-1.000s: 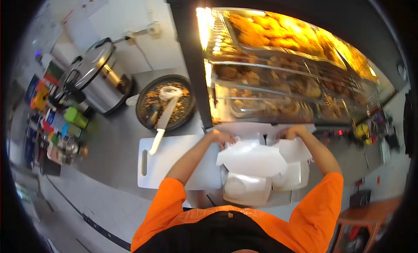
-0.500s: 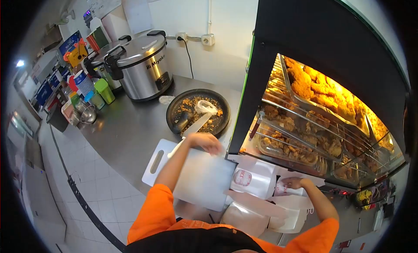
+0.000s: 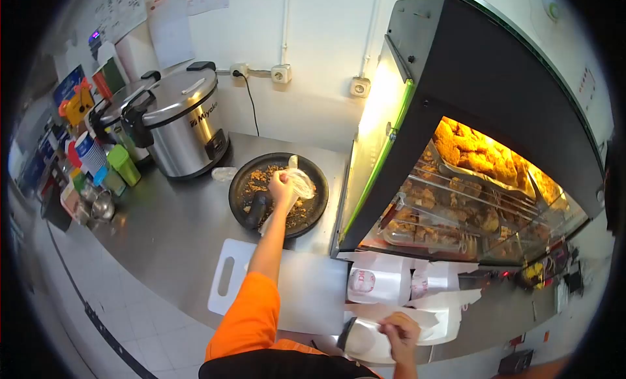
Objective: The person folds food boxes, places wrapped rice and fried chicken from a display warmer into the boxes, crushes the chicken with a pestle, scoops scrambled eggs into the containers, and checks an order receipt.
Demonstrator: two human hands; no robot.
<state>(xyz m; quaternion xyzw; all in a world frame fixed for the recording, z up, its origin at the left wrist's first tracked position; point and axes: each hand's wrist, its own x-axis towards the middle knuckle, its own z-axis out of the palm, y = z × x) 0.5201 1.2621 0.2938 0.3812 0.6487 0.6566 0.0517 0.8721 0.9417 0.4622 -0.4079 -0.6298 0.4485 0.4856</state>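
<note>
And there it is, "Miyako" in dark letters across the steel cooker (image 3: 179, 128), sitting at ten o'clock from the black mortar (image 3: 319, 209)! Over at four o'clock, white cartons (image 3: 391, 284) show red emblems (image 3: 362, 281), the lettering too small to read surely; paper sheets (image 3: 171, 30) on the wall are beyond reading too.

Now to the hands: the left hand (image 3: 283, 186) is right over the mortar, fingers clenched on clear plastic (image 3: 301, 182), which spreads from the fist toward three o'clock, a pale tip poking up at one. The right hand (image 3: 401, 333) is down at five o'clock from the left, fingers curled above the nearest carton (image 3: 364, 343), and whether it grips anything, I cannot tell.

What a look on that plastic: thin, crumpled, whitish, catching the light! Beneath it, reddish-brown crumbs (image 3: 259, 178) speckle the dark bowl, with a black pestle (image 3: 258, 208) leaning in at seven o'clock. A white cutting board (image 3: 306, 294) lies at six o'clock from the mortar, flat on the steel table (image 3: 156, 229).
</note>
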